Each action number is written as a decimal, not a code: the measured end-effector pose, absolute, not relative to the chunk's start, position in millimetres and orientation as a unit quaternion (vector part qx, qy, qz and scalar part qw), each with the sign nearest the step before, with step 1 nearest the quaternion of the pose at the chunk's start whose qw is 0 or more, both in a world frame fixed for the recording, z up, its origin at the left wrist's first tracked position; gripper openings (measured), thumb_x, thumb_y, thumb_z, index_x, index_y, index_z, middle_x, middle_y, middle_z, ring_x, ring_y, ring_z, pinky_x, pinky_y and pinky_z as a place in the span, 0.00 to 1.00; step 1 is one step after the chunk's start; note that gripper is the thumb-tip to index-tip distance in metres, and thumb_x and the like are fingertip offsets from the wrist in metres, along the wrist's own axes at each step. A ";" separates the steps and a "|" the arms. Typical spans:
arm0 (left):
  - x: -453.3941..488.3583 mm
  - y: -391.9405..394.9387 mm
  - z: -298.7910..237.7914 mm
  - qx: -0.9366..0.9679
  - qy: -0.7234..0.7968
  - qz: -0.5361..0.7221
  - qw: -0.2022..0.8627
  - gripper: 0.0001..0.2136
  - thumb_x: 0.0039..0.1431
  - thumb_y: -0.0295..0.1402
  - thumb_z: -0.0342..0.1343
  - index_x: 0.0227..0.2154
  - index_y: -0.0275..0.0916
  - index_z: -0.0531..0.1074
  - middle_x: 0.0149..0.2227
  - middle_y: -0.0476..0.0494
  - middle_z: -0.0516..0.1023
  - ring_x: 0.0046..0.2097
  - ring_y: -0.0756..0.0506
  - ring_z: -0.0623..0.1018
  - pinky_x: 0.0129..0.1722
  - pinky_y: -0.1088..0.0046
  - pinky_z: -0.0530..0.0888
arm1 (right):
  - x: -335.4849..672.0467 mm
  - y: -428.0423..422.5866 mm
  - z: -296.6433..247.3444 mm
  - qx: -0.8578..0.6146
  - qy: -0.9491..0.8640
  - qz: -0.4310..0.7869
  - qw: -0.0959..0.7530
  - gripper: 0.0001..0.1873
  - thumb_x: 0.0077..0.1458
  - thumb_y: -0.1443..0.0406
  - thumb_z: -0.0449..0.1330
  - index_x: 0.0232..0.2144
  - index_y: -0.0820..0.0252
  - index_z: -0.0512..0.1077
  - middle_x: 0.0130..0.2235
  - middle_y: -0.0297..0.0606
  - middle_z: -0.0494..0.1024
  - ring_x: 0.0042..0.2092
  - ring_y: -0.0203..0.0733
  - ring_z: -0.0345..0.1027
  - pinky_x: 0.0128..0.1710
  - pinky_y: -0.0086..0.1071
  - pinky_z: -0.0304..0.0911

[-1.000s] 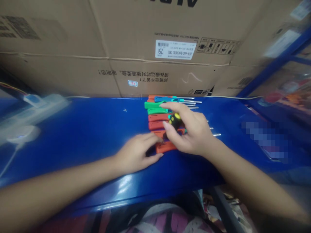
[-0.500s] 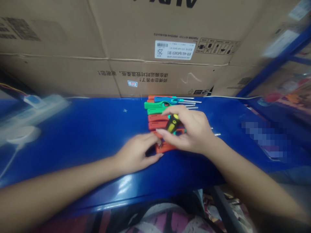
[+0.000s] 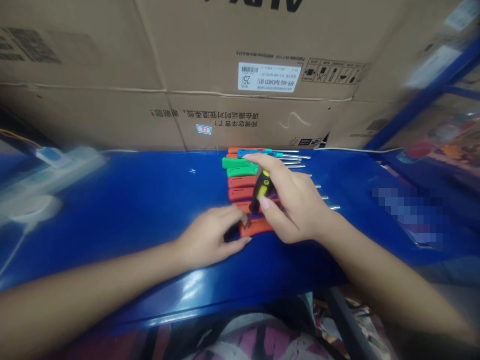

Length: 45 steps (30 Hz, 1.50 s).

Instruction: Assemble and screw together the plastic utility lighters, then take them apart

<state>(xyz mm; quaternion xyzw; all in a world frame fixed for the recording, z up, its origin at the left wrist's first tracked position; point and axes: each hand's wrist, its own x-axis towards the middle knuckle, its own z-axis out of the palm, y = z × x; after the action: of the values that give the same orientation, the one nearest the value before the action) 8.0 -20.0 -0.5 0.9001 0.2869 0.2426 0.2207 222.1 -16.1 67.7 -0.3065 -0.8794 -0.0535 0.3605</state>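
A column of long-nosed lighters lies on the blue table, their metal stems pointing right. My left hand is closed about the handle end of the nearest orange lighter, thumb at its near side and fingers at its far side. In my right hand, a short black and yellow screwdriver is held between thumb and fingers over the handles. Its tip cannot be made out. Beyond it lie red lighters, green lighters and a blue lighter; my right hand hides several of their middles.
A large cardboard box stands along the back of the blue table. At the left are a white power strip and a round white item with a cable. A blurred-out flat object lies at the right.
My right hand has turned, and the screwdriver now stands steeper with its lower end closer to the near lighters. The right forefinger has stretched farther toward the back. My left hand stays in place.
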 end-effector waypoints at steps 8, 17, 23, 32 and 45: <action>7.2 -20.1 -2.6 0.900 0.289 0.238 0.224 0.07 0.63 0.35 0.58 0.41 0.40 0.70 0.39 0.46 0.77 0.39 0.45 0.76 0.38 0.69 0.71 | 223.1 -15.1 69.5 -0.284 -0.879 -0.057 0.378 0.22 0.59 0.62 0.53 0.54 0.65 0.65 0.49 0.47 0.79 0.44 0.43 0.77 0.39 0.32 0.71; 7.9 -20.2 -2.0 0.898 0.282 0.253 0.222 0.06 0.62 0.33 0.59 0.39 0.40 0.68 0.37 0.47 0.76 0.38 0.46 0.76 0.36 0.71 0.70 | 220.6 -19.5 73.8 -0.250 -0.882 -0.077 0.392 0.17 0.60 0.63 0.52 0.50 0.66 0.68 0.47 0.46 0.81 0.44 0.42 0.78 0.39 0.32 0.71; 7.5 -19.8 -2.6 0.899 0.289 0.237 0.230 0.06 0.62 0.33 0.59 0.39 0.40 0.69 0.38 0.48 0.77 0.38 0.46 0.76 0.37 0.70 0.70 | 219.5 -20.0 71.9 -0.285 -0.872 -0.091 0.387 0.18 0.62 0.65 0.51 0.52 0.63 0.67 0.49 0.44 0.81 0.41 0.40 0.78 0.38 0.31 0.71; 7.3 -19.6 -2.3 0.891 0.288 0.250 0.244 0.06 0.62 0.34 0.60 0.38 0.40 0.70 0.36 0.49 0.77 0.36 0.47 0.76 0.36 0.72 0.70 | 220.0 -18.6 72.0 -0.295 -0.868 -0.074 0.392 0.12 0.62 0.65 0.52 0.47 0.62 0.68 0.44 0.42 0.81 0.38 0.38 0.77 0.36 0.30 0.69; 7.6 -19.6 -2.3 0.885 0.298 0.253 0.253 0.05 0.62 0.34 0.60 0.38 0.40 0.73 0.35 0.49 0.78 0.35 0.47 0.76 0.35 0.71 0.70 | 216.5 -25.9 73.2 -0.312 -0.868 -0.074 0.380 0.19 0.62 0.64 0.51 0.54 0.61 0.66 0.50 0.47 0.79 0.48 0.45 0.75 0.40 0.35 0.72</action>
<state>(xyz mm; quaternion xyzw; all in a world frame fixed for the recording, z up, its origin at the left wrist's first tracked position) 7.6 -19.6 -2.3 0.8847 0.2984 0.2529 0.2534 216.5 -25.9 73.2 -0.3115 -0.8677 -0.0738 0.3803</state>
